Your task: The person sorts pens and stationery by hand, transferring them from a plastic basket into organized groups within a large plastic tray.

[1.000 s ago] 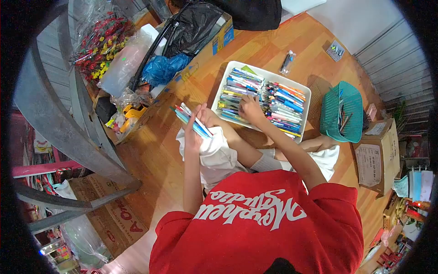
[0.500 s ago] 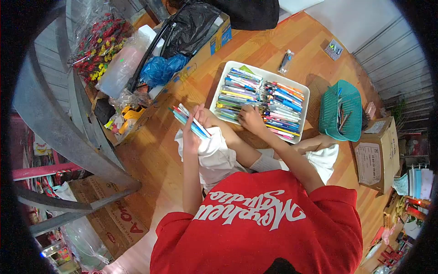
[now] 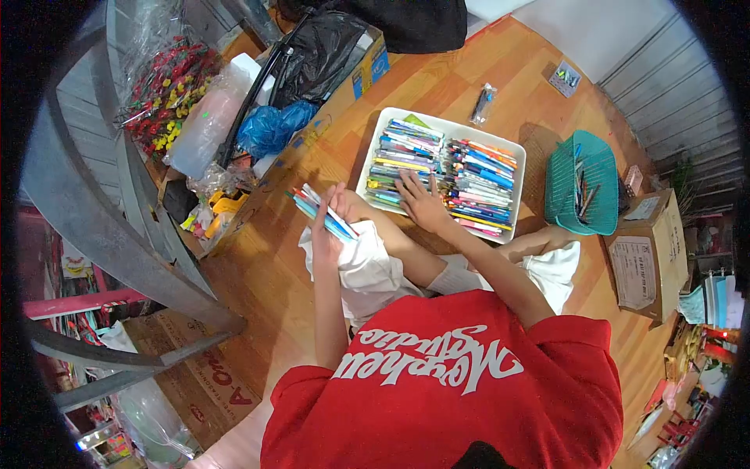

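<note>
White plastic, the tray [image 3: 367, 150] lies on the wooden floor [image 3: 437, 82] at twelve o'clock from my knees, packed with two banks of pens [image 3: 476, 184]. My left hand [image 3: 326, 227] is closed round a bundle of pens [image 3: 324, 211], tips fanned toward ten o'clock, above the white cloth over my knee. My right hand [image 3: 422, 205] lies on the tray's near edge, fingers [image 3: 408, 186] spread across the gap between the two banks; whether one pen is already pinched under them I cannot tell. I judge this the picking step: one more pen to lift out and carry to the bundle at nine o'clock. That calls for a light pinch on a single barrel, lifted straight up so the neighbours do not roll. The tray rim is low, so little blocks the hand. There is bare floor between tray and cardboard box [image 3: 367, 66] at eleven o'clock; the teal basket [image 3: 582, 191] stands near at two o'clock, apart from the tray.
</note>
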Demonstrator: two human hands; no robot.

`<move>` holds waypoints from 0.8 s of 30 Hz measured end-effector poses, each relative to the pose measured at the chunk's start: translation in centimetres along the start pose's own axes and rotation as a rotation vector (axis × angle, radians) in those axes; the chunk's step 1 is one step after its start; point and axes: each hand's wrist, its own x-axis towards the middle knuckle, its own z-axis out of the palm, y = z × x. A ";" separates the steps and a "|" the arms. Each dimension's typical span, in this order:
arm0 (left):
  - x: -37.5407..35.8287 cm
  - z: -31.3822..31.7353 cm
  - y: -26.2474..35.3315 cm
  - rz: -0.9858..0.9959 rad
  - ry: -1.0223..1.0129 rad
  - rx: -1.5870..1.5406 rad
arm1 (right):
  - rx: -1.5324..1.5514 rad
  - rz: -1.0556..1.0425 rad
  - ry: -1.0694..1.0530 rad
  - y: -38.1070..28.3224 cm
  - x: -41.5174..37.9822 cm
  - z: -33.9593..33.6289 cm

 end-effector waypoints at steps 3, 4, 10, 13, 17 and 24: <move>0.2 -0.4 -0.1 0.003 0.004 -0.008 | 0.067 0.044 0.062 -0.5 0.9 -0.4; 0.3 -0.5 0.0 0.002 0.002 -0.012 | 0.092 0.075 0.074 -0.7 1.6 -0.9; 0.2 -0.6 0.0 -0.001 -0.011 -0.018 | -0.008 0.175 0.042 0.1 2.5 1.6; -0.1 0.2 0.0 -0.002 0.008 -0.023 | -0.035 0.200 0.098 0.4 3.3 0.2; -0.2 0.3 0.2 -0.030 -0.005 -0.012 | -0.048 0.235 0.169 2.4 4.8 0.9; 0.0 0.0 0.1 0.009 0.024 0.074 | -0.167 0.282 0.042 4.0 6.9 2.9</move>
